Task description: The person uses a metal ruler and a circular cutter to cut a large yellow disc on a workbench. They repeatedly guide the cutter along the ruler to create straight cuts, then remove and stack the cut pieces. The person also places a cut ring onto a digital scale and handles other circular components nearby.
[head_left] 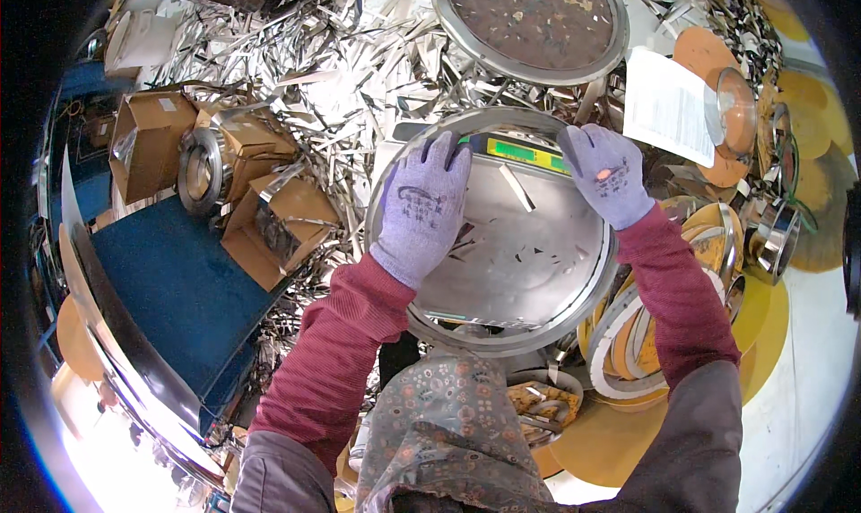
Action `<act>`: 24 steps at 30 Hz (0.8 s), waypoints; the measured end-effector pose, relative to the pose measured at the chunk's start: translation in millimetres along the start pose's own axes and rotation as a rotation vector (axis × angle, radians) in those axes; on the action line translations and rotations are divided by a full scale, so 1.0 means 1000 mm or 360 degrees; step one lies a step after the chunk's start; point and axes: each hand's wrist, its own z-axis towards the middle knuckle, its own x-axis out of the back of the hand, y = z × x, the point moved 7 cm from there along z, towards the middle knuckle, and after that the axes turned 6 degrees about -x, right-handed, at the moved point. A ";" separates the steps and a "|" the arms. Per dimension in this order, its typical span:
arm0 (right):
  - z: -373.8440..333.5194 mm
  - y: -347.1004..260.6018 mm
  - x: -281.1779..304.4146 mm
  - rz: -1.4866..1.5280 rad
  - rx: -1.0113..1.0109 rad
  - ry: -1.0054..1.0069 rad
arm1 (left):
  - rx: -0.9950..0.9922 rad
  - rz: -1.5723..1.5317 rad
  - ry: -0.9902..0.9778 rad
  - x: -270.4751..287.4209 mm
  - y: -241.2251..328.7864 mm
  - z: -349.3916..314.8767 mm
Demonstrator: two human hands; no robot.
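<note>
A large round glass lid with a steel rim (489,336) lies flat on a weighing scale, whose green and yellow display strip (525,153) shows at its far side. My left hand (421,206), in a purple knit glove, rests palm down on the lid's left part with fingers over the far rim. My right hand (608,172), gloved the same, grips the far right rim. Loose metal slivers (516,187) lie under the glass.
A second round rimmed lid (529,20) lies farther off amid a heap of shiny metal strips (341,73). Cardboard boxes (152,136) stand at the left by a blue surface (175,289). Stacked lids and orange discs (717,244) crowd the right. A white paper sheet (668,105) lies near.
</note>
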 end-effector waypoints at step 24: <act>-0.052 -0.112 0.116 0.1454 0.0009 -0.0846 | -0.0403 -0.0500 -0.0223 0.063 0.075 -0.044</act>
